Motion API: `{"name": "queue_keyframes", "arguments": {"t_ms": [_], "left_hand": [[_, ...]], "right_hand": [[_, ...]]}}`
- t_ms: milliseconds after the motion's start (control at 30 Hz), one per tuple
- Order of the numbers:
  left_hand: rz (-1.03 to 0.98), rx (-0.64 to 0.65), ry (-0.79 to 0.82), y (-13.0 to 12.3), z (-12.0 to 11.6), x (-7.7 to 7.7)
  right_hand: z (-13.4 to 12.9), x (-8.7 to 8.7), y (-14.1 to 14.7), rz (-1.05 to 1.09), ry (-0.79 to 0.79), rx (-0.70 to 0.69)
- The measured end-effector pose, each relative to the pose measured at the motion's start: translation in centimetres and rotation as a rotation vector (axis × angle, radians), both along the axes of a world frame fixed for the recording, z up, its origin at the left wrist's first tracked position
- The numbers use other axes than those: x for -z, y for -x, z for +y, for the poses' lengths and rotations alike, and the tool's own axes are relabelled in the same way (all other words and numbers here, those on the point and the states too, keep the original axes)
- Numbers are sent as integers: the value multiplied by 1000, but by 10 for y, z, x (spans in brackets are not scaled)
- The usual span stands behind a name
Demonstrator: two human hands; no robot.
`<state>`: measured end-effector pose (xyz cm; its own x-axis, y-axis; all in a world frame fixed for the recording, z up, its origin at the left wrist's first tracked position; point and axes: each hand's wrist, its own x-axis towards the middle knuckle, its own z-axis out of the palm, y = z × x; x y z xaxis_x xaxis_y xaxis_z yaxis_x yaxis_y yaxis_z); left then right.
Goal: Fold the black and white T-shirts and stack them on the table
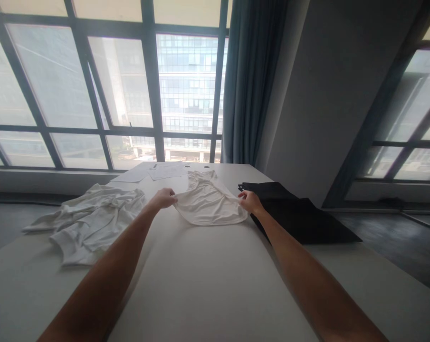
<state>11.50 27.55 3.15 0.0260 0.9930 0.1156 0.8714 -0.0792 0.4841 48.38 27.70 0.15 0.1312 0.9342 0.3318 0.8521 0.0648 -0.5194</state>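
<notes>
A white garment (211, 202), thin and wrinkled, is stretched sideways over the far part of the white table (200, 285). Its curved hem faces me, and the gathered narrow end points to the window; I cannot tell which kind of garment it is. My left hand (164, 198) pinches its left edge near the hem. On the opposite side my right hand (251, 202) is closed on the right edge, close to a black flat item. Both arms reach forward, and the cloth between the hands looks slightly raised at its edges.
Crumpled white clothes (97, 218) lie in a heap on the left. Black folded sheets or fabric (300, 216) lie on the right, overhanging toward the table's side. Papers (161, 171) rest at the far edge near two dark round holes. Beyond are windows and a blue-grey curtain (250, 85).
</notes>
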Motion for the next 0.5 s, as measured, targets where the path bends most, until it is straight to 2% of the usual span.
{"name": "queue_keyframes", "arguments": {"t_ms": [133, 267, 433, 500], "left_hand": [[7, 112, -100, -31, -17, -3], [-16, 259, -207, -57, -28, 5], [-154, 354, -328, -75, -27, 19], [-249, 340, -393, -80, -24, 25]], "right_hand": [[-2, -1, 12, 47, -79, -173], [-2, 1, 26, 93, -109, -315], [-2, 1, 36, 209, -80, -377], [-3, -1, 38, 264, -150, -360]]}}
